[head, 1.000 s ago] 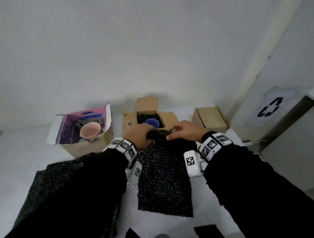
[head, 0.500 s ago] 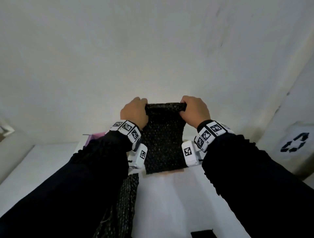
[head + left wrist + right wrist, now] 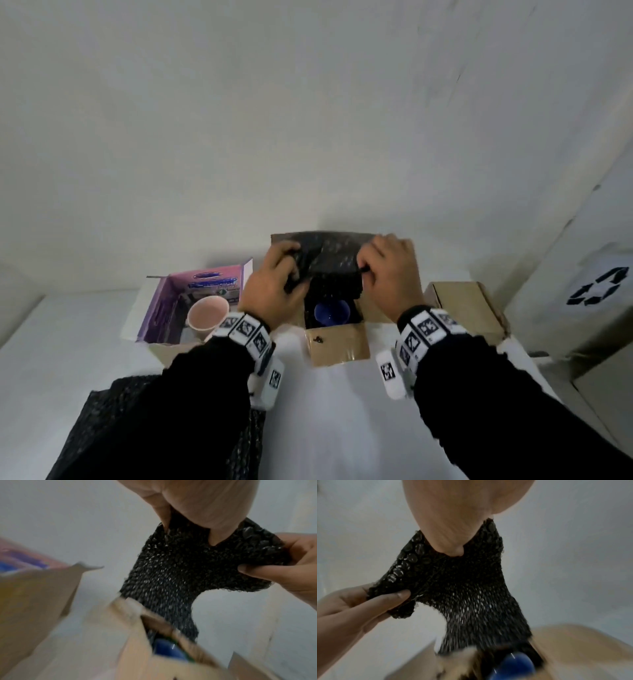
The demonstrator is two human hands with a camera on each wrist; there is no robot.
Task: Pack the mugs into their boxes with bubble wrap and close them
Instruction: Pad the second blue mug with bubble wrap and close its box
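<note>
Both hands hold one sheet of black bubble wrap [image 3: 330, 260] over the open brown box [image 3: 337, 346] in the middle. My left hand [image 3: 275, 284] pinches its left edge and my right hand [image 3: 387, 274] pinches its right edge. The sheet's lower end hangs into the box, behind a blue mug [image 3: 331, 312] that sits inside. The wrist views show the bubble wrap [image 3: 180, 574] [image 3: 462, 588] stretched between thumbs and fingers above the blue mug [image 3: 169, 649] [image 3: 515, 667]. A pink mug [image 3: 207, 317] stands in the open purple-lined box [image 3: 164, 308] at left.
A shut brown box [image 3: 467, 310] stands at right on the white table [image 3: 342, 411]. Another black bubble wrap sheet [image 3: 102, 418] lies at lower left, partly under my left sleeve. A bin with a recycling symbol [image 3: 596, 291] stands at far right. A wall rises behind the boxes.
The hands lifted the bubble wrap off the table, raised it high, then brought it down over the middle box. Its lower end now hangs inside the box behind the blue mug.
</note>
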